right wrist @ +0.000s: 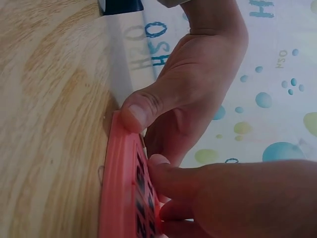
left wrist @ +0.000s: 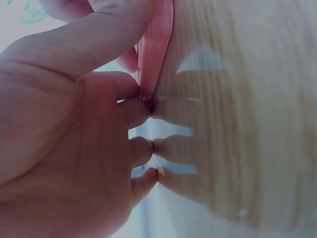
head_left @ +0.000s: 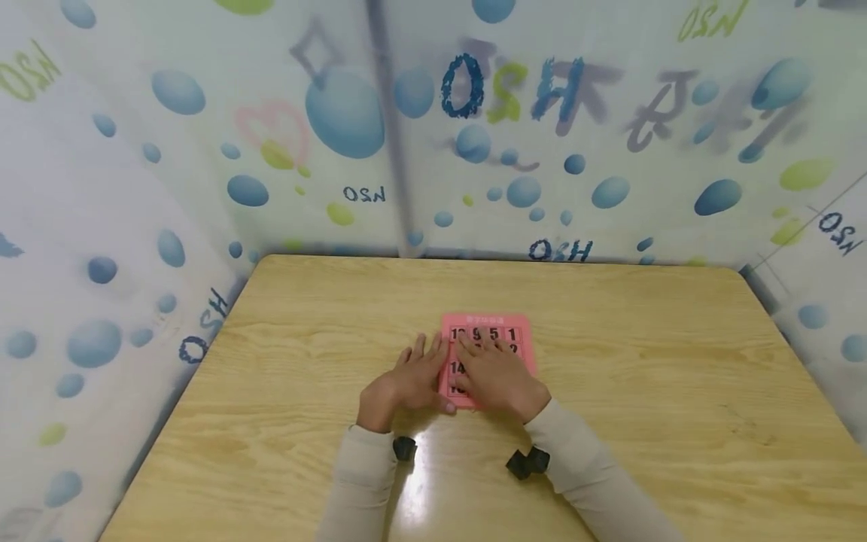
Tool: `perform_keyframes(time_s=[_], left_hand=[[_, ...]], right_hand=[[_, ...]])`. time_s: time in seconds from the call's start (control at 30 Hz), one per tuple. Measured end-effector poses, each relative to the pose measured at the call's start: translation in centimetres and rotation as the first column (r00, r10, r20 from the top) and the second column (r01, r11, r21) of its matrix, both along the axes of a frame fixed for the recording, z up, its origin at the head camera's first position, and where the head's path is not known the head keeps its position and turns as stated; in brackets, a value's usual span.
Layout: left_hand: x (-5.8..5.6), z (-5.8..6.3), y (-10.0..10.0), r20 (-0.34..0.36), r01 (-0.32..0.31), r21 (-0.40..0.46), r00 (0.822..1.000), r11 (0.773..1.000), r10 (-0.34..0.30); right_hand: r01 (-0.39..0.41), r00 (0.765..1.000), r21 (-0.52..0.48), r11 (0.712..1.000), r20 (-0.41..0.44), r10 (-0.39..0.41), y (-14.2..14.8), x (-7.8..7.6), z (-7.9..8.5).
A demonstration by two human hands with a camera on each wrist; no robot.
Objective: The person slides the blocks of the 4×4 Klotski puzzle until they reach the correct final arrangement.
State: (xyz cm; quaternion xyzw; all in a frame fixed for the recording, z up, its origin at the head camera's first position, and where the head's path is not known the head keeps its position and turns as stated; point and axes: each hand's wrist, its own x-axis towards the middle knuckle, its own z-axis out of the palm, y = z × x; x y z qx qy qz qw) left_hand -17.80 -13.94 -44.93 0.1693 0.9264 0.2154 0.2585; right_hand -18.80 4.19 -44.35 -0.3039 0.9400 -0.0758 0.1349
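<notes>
A pink number sliding puzzle (head_left: 457, 368) lies flat on the table, its tiles bearing black numerals. My left hand (head_left: 413, 382) holds it at the left side, with the thumb on the near left corner. In the left wrist view the other fingertips (left wrist: 143, 151) rest on the tabletop beside the frame. Across the tiles lies my right hand (head_left: 500, 373), its fingers stretched out and touching the face. It hides many of the middle and right numbers. From the right wrist view, the right thumb (right wrist: 161, 166) touches the tiles near the left hand.
The wooden table (head_left: 271, 361) is bounded by pale walls (head_left: 467, 173) printed with blue and green dots and letters along its back and sides. Small black devices (head_left: 528, 462) sit by both wrists. Light glares off the near tabletop.
</notes>
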Motion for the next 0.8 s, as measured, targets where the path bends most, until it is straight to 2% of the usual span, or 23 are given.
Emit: perform_keyframes(time_s=[0.27,0.43,0.7,0.8], left_hand=[[0.3,-0.2,-0.4,0.010,-0.007,-0.003,1.000,1.000,0.007],[0.4,-0.3,-0.3,0.016,-0.005,-0.005,1.000,1.000,0.005],[-0.1,-0.2,0.0,-0.010,0.006,-0.001,1.000,1.000,-0.006],[-0.1,-0.2,0.0,0.003,0.003,-0.002,1.000,1.000,-0.003]], right_hand=[[-0.020,0.999,-0.019,1.000,-0.031,0.019,-0.4,0.5,-0.2],[-0.026,0.999,-0.017,1.000,-0.019,0.026,-0.4,0.7,0.1],[-0.028,0.999,-0.040,0.999,-0.027,0.027,0.2,0.5,0.7],[-0.049,0.999,-0.043,0.998,-0.011,0.048,0.4,0.6,0.9]])
